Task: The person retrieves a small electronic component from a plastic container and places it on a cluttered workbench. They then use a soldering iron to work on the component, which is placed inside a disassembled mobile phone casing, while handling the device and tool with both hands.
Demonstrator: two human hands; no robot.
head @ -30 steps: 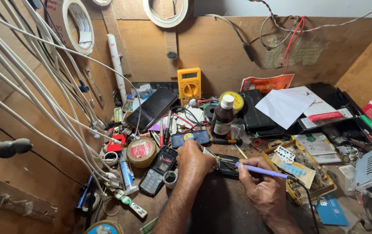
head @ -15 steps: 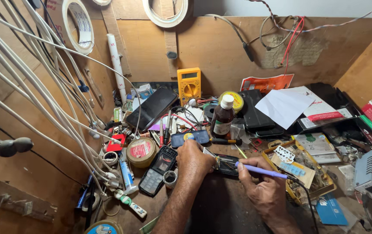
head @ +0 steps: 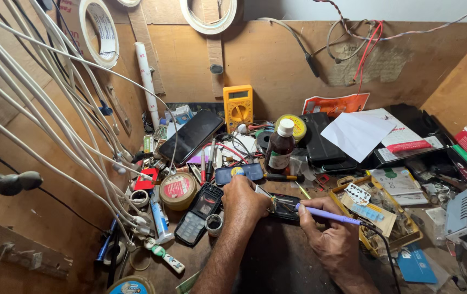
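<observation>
My left hand (head: 248, 202) is closed on the left end of a small opened dark phone body (head: 286, 207) lying on the workbench, pinning it down. My right hand (head: 329, 234) grips a purple-handled soldering iron (head: 329, 215) like a pen. Its tip points left onto the phone's inner board, close to my left fingers. The iron's black cord (head: 381, 245) trails off to the right behind my hand.
A brown bottle with a white cap (head: 280, 147), a yellow multimeter (head: 238, 105), a round tin (head: 178, 190), a black keypad phone shell (head: 197, 214) and a dark phone (head: 192, 136) crowd the bench. White cables (head: 54, 114) hang at left. A yellow parts tray (head: 378, 218) sits right.
</observation>
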